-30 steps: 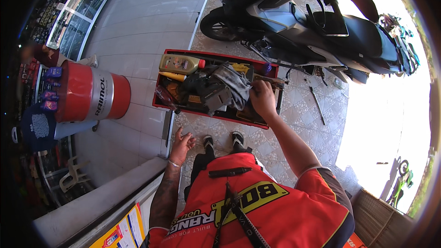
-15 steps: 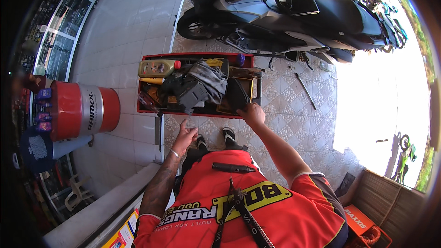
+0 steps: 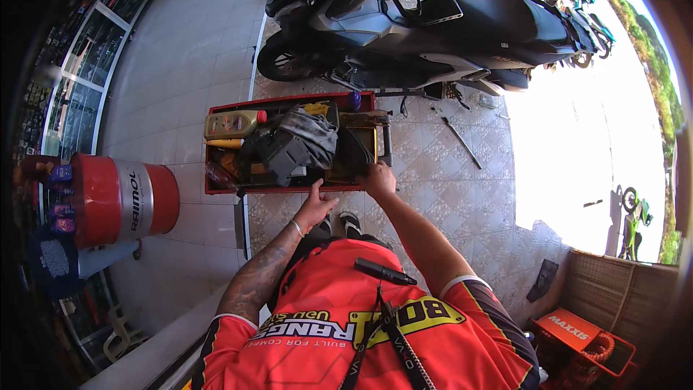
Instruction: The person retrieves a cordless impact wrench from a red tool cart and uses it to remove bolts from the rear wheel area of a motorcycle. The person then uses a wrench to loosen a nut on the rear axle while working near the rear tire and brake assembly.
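Note:
A red-edged tool tray [image 3: 289, 191] full of workshop things lies in front of me. At its near right corner is my right hand [image 3: 378, 182], fingers bent down over the edge beside a dark item [image 3: 354, 152]; what they grip is hidden. My left hand [image 3: 316, 209] is just short of the tray's near edge, index finger stretched out, other fingers loosely bent, nothing in it. Inside the tray lie a grey rag [image 3: 312, 132], a dark grey boxy part [image 3: 285, 155], a gold oil bottle [image 3: 229, 125] with a red cap and a yellow item [image 3: 225, 144].
Beyond the tray stands a grey and black scooter [image 3: 404, 29]. A thin dark rod [image 3: 463, 144] lies on the tiles to the right. A red and silver drum [image 3: 126, 198] is at the left, with a person in a dark blue top [image 3: 54, 263] beside it. An orange box [image 3: 570, 328] sits lower right.
The view has shifted, so the tray sits further left in it. My left hand has come nearer to the tray's near edge. My right hand stays at the tray's near right corner.

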{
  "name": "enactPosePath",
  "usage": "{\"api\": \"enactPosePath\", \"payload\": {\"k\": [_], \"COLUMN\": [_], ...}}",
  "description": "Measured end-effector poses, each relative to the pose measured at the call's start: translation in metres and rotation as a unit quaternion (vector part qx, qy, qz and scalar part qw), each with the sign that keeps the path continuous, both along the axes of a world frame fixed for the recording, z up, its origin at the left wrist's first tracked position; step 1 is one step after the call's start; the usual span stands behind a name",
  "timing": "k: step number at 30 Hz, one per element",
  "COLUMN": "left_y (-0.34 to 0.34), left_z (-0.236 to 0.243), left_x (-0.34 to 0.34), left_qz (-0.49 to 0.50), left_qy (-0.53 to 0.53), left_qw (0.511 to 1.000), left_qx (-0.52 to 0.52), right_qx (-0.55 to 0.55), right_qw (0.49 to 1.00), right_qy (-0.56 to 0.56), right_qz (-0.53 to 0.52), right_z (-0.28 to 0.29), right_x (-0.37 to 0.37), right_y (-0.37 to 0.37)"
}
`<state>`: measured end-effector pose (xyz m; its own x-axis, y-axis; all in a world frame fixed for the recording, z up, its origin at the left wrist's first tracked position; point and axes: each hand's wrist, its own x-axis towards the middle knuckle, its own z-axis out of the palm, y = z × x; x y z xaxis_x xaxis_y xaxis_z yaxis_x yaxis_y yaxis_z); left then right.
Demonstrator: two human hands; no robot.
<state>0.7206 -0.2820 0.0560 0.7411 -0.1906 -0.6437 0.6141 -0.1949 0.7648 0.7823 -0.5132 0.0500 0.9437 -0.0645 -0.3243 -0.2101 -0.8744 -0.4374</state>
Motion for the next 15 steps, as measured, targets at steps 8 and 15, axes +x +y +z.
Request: {"api": "enactPosePath", "payload": {"k": [8, 15], "left_y": [0.001, 0.019], "left_z": [-0.016, -0.024], "left_x": [0.010, 0.014], "left_qz": [-0.053, -0.090], "left_qy": [-0.042, -0.060], "left_qw": [0.997, 0.993], "left_qx": [-0.033, -0.045], "right_qx": [-0.038, -0.058], "right_qw": [0.999, 0.994], "right_qy": [-0.021, 0.030], "right_qz": [-0.021, -0.091], "right_z": [-0.009, 0.007], "right_x": [0.001, 0.004], "right_y": [0.012, 0.029]}}
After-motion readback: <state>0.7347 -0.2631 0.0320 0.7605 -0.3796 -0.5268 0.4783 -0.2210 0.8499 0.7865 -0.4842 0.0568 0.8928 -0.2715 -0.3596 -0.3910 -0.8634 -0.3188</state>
